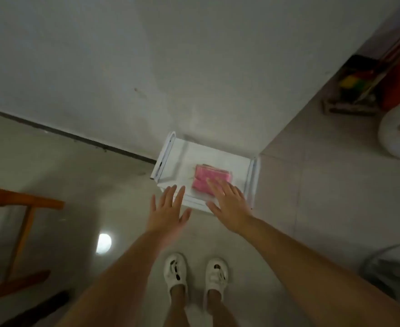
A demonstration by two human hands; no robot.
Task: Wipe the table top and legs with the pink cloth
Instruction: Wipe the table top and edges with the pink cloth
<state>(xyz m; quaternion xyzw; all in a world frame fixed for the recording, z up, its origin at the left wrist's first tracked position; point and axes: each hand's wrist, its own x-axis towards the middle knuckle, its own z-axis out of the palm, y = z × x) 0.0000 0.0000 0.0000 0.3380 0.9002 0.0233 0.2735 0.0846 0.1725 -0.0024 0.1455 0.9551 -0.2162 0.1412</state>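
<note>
A small white table (177,161) stands on the floor against the wall, seen from above, with white legs showing at its left and right sides. A folded pink cloth (206,177) lies on its top, right of the middle. My right hand (229,206) is stretched out flat with fingers spread, its fingertips over the near edge of the cloth; whether they touch it is unclear. My left hand (168,211) is also flat with spread fingers, its fingertips at the table's near left edge. Neither hand holds anything.
A wooden chair frame (17,223) stands at the left. At the right are a cluster of cleaning tools with a red object (364,86), a white rounded object (399,135) and a wire item (392,270). My feet in white shoes (194,272) stand on the tiled floor.
</note>
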